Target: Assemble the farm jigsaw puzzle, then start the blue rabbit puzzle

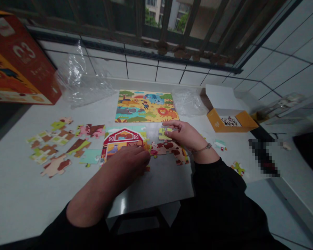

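Note:
A partly joined barn puzzle (123,133) lies on the white counter, with a red roof and a white border. My left hand (130,160) is over its lower right part, fingers curled downward and mostly hidden beneath the hand. To the right of the barn, joined cow pieces (163,148) form a brown-and-white patterned section. My right hand (184,134) holds a light-green puzzle piece (162,134) between thumb and fingers, just above the cow section. Whether that piece touches its neighbours I cannot tell.
Loose pieces (56,167) and a pink pig section (91,131) lie at left. A finished animal puzzle (146,107) sits behind, between clear plastic bags (85,86). An orange box (219,121) stands right, a large red box (28,62) left. Another piece (238,168) lies at right.

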Action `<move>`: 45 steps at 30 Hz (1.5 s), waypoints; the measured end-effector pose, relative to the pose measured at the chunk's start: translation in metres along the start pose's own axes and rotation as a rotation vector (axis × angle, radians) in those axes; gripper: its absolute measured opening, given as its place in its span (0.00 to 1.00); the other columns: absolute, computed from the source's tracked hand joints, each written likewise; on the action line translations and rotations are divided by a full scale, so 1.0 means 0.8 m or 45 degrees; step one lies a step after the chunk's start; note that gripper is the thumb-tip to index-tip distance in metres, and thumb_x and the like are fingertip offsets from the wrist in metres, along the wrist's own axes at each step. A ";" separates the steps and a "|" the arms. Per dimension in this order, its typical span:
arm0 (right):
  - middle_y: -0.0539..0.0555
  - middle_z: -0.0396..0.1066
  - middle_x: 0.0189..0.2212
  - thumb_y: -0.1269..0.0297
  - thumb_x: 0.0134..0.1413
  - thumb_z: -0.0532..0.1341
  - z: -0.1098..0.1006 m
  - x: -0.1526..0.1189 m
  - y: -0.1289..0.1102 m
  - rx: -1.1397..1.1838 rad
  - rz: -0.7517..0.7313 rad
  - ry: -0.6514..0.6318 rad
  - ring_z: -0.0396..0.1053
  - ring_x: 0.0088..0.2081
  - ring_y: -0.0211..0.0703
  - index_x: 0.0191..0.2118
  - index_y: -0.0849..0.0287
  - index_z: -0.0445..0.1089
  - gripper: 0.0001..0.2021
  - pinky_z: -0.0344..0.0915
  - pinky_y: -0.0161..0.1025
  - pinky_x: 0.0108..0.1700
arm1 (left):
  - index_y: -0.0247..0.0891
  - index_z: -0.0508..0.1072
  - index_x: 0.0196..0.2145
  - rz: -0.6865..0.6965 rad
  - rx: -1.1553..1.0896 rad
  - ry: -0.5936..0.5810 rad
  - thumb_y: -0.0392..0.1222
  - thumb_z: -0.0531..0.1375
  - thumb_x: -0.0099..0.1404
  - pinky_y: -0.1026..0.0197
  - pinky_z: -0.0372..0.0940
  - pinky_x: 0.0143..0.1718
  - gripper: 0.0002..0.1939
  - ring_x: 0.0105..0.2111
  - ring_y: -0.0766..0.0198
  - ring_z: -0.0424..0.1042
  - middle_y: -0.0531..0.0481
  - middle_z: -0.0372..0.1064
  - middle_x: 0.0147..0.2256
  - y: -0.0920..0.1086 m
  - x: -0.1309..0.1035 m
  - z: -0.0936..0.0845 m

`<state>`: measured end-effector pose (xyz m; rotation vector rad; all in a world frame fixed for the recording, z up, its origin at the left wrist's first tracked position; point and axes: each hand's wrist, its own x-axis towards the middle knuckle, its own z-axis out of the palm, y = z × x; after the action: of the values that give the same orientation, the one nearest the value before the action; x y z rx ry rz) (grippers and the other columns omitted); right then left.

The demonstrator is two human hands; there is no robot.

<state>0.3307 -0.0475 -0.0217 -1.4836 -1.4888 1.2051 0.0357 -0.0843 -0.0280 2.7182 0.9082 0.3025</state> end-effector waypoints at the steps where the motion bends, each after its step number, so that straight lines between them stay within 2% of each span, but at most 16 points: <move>1: 0.46 0.72 0.31 0.58 0.57 0.74 0.000 0.000 -0.001 -0.088 -0.018 -0.010 0.67 0.29 0.37 0.52 0.54 0.80 0.17 0.62 0.37 0.31 | 0.42 0.73 0.38 0.010 0.006 -0.007 0.31 0.63 0.71 0.55 0.64 0.37 0.07 0.35 0.56 0.71 0.49 0.73 0.35 0.000 0.000 0.001; 3: 0.44 0.68 0.26 0.59 0.59 0.73 0.001 0.001 -0.001 -0.220 -0.039 -0.028 0.63 0.27 0.36 0.48 0.56 0.81 0.13 0.59 0.38 0.31 | 0.42 0.72 0.36 0.029 0.002 -0.009 0.30 0.63 0.71 0.55 0.64 0.37 0.08 0.35 0.57 0.70 0.49 0.72 0.35 -0.002 0.000 0.003; 6: 0.42 0.64 0.24 0.59 0.61 0.71 0.001 0.004 0.003 -0.312 -0.076 -0.037 0.60 0.25 0.36 0.49 0.56 0.80 0.13 0.56 0.38 0.30 | 0.41 0.72 0.34 0.059 -0.029 -0.005 0.31 0.63 0.72 0.55 0.65 0.39 0.09 0.35 0.59 0.69 0.49 0.72 0.35 -0.005 0.000 0.006; 11: 0.47 0.69 0.30 0.60 0.62 0.73 -0.001 0.005 0.011 -0.530 -0.252 0.007 0.65 0.32 0.40 0.48 0.53 0.82 0.11 0.61 0.40 0.36 | 0.40 0.72 0.31 0.071 -0.074 -0.001 0.31 0.63 0.71 0.55 0.64 0.39 0.11 0.35 0.59 0.70 0.48 0.73 0.36 -0.006 0.001 0.007; 17: 0.51 0.74 0.36 0.61 0.62 0.75 -0.006 0.003 0.008 -0.710 -0.309 -0.035 0.70 0.39 0.46 0.48 0.52 0.81 0.10 0.67 0.44 0.45 | 0.39 0.71 0.29 0.035 -0.148 -0.027 0.31 0.63 0.71 0.56 0.63 0.37 0.12 0.34 0.60 0.70 0.49 0.73 0.35 -0.003 0.000 -0.002; 22: 0.54 0.76 0.46 0.65 0.59 0.77 -0.008 0.005 0.009 -0.809 -0.393 -0.082 0.72 0.46 0.47 0.49 0.53 0.81 0.13 0.69 0.46 0.52 | 0.40 0.71 0.30 0.014 -0.178 -0.014 0.29 0.62 0.71 0.55 0.66 0.41 0.12 0.37 0.58 0.72 0.48 0.73 0.35 -0.003 -0.002 0.001; 25: 0.55 0.75 0.47 0.66 0.59 0.77 -0.006 0.006 0.012 -0.834 -0.423 -0.096 0.72 0.47 0.47 0.50 0.55 0.81 0.14 0.69 0.45 0.53 | 0.40 0.71 0.30 0.024 -0.176 -0.013 0.29 0.62 0.71 0.55 0.67 0.41 0.12 0.37 0.59 0.72 0.49 0.73 0.36 -0.003 -0.003 0.003; 29: 0.53 0.76 0.44 0.68 0.58 0.77 -0.004 0.006 0.009 -0.831 -0.462 -0.071 0.72 0.44 0.45 0.47 0.55 0.81 0.13 0.68 0.44 0.50 | 0.40 0.71 0.30 0.029 -0.121 0.013 0.30 0.62 0.71 0.55 0.66 0.39 0.12 0.36 0.59 0.71 0.49 0.73 0.35 -0.003 -0.003 0.003; 31: 0.52 0.76 0.42 0.67 0.60 0.76 -0.011 0.003 0.001 -0.779 -0.538 0.084 0.71 0.41 0.44 0.46 0.54 0.80 0.09 0.68 0.43 0.48 | 0.40 0.72 0.30 0.031 -0.118 0.014 0.30 0.62 0.71 0.54 0.68 0.41 0.12 0.37 0.58 0.72 0.49 0.73 0.35 -0.004 -0.003 0.003; 32: 0.52 0.76 0.42 0.65 0.63 0.74 -0.018 -0.001 -0.003 -0.737 -0.583 0.232 0.71 0.40 0.43 0.45 0.54 0.80 0.07 0.68 0.42 0.46 | 0.40 0.72 0.30 0.036 -0.128 0.012 0.30 0.62 0.71 0.54 0.69 0.43 0.12 0.38 0.57 0.73 0.49 0.73 0.35 -0.005 -0.003 0.002; 35: 0.52 0.77 0.39 0.59 0.70 0.67 -0.052 -0.021 -0.012 -0.602 -0.618 0.861 0.70 0.35 0.42 0.46 0.55 0.79 0.06 0.68 0.42 0.41 | 0.41 0.74 0.31 0.075 -0.182 0.022 0.32 0.62 0.73 0.52 0.71 0.48 0.11 0.39 0.57 0.75 0.49 0.75 0.35 -0.007 -0.003 0.001; 37: 0.54 0.78 0.38 0.57 0.69 0.66 -0.080 -0.045 -0.013 -0.552 -0.560 1.267 0.70 0.34 0.43 0.45 0.56 0.78 0.08 0.69 0.43 0.40 | 0.41 0.76 0.32 0.090 -0.226 0.050 0.34 0.62 0.74 0.52 0.71 0.49 0.11 0.39 0.57 0.75 0.49 0.77 0.35 -0.007 -0.003 0.000; 39: 0.57 0.79 0.37 0.55 0.67 0.66 -0.105 -0.076 -0.011 -0.574 -0.476 1.562 0.73 0.34 0.48 0.42 0.55 0.77 0.09 0.71 0.48 0.40 | 0.42 0.79 0.34 0.089 -0.263 0.074 0.35 0.63 0.75 0.53 0.71 0.47 0.10 0.39 0.58 0.76 0.49 0.78 0.37 -0.006 -0.004 -0.002; 40: 0.57 0.79 0.36 0.52 0.67 0.66 -0.114 -0.093 -0.010 -0.620 -0.396 1.643 0.74 0.34 0.52 0.41 0.53 0.78 0.10 0.72 0.52 0.41 | 0.42 0.81 0.36 0.086 -0.272 0.085 0.35 0.63 0.75 0.54 0.70 0.45 0.09 0.39 0.58 0.76 0.49 0.79 0.38 -0.005 -0.005 -0.003; 43: 0.61 0.81 0.41 0.44 0.71 0.62 -0.130 -0.143 -0.012 -0.842 -0.044 1.517 0.80 0.40 0.63 0.46 0.47 0.80 0.15 0.75 0.61 0.47 | 0.44 0.84 0.46 0.111 -0.279 0.104 0.33 0.62 0.75 0.55 0.69 0.42 0.11 0.40 0.57 0.78 0.48 0.81 0.42 0.002 -0.007 -0.006; 45: 0.63 0.81 0.40 0.41 0.71 0.60 -0.137 -0.165 -0.013 -1.001 0.162 1.435 0.80 0.44 0.70 0.48 0.45 0.82 0.19 0.74 0.64 0.49 | 0.45 0.84 0.49 0.139 -0.285 0.111 0.32 0.61 0.74 0.55 0.68 0.41 0.13 0.41 0.57 0.78 0.48 0.81 0.43 0.007 -0.009 -0.009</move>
<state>0.4425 -0.1624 0.0397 -2.2061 -1.0334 -0.3309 0.0313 -0.0915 -0.0199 2.5676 0.7023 0.5152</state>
